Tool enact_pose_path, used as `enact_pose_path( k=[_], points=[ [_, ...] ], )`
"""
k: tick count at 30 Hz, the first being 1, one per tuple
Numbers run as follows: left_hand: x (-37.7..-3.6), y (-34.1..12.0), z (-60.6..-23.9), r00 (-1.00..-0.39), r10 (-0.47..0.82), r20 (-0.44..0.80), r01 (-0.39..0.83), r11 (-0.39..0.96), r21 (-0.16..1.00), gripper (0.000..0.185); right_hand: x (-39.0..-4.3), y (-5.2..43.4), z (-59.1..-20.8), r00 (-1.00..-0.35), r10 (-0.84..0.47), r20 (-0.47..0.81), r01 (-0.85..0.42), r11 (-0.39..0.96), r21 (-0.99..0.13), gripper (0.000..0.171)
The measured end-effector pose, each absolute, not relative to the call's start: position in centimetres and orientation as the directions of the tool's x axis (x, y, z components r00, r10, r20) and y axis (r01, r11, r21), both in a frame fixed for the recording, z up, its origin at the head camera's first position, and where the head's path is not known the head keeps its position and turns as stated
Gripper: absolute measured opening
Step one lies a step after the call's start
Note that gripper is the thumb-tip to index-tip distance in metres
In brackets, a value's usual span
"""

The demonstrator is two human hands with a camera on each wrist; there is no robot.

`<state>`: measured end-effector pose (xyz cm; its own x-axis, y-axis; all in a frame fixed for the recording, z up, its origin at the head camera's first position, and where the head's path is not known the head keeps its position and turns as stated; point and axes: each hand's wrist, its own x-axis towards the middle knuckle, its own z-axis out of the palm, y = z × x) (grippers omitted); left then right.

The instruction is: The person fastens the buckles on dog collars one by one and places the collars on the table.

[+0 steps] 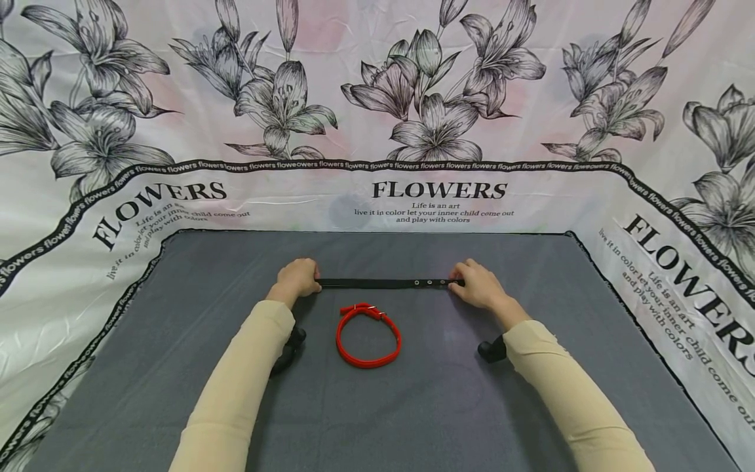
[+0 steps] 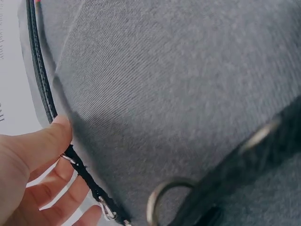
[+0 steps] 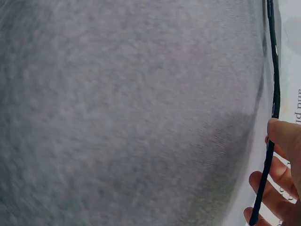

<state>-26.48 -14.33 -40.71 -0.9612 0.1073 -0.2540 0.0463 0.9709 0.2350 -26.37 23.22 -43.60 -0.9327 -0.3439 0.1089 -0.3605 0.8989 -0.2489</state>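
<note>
Basically, left hand [image 1: 298, 278] pinches black strap [image 1: 371, 284] near its buckle [image 2: 107, 212], right hand [image 1: 479, 286] the holed end [image 1: 436, 283]; strap runs straight between them, beyond red collar [image 1: 367, 364]. Risk: uneven pull could slip it from either pinch.

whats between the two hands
The black strap, running from the left hand to the right hand, as the head view shows. The red strap lies nearer the person.
</note>
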Motion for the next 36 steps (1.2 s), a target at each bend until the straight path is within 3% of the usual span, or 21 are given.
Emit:
enact_pose_path(
  k=[12,23,30,36],
  points=[
    [-26.3,-16.0,-39.4,-0.96,0.159,-0.232,0.071,0.936,0.345,0.023,-27.1,23.1,-42.1,-0.924,-0.352,0.148,-0.38,0.879,-0.287,0.018],
    [-25.7,-17.8,-38.7,-0.967,0.227,-0.115,0.154,0.881,0.448,0.025,-26.9,22.7,-40.8,-0.889,-0.374,0.262,-0.441,0.853,-0.278,0.015],
    [-25.4,-19.1,-39.1,-0.938,0.342,-0.051,0.273,0.822,0.5,0.023,-26.6,23.2,-40.6,-0.904,-0.35,0.245,-0.416,0.851,-0.321,0.016],
    [-24.8,-20.1,-38.8,-0.939,0.342,-0.036,0.278,0.816,0.507,0.023,-26.6,23.6,-40.8,-0.912,-0.332,0.24,-0.397,0.859,-0.323,0.014]
  ],
)
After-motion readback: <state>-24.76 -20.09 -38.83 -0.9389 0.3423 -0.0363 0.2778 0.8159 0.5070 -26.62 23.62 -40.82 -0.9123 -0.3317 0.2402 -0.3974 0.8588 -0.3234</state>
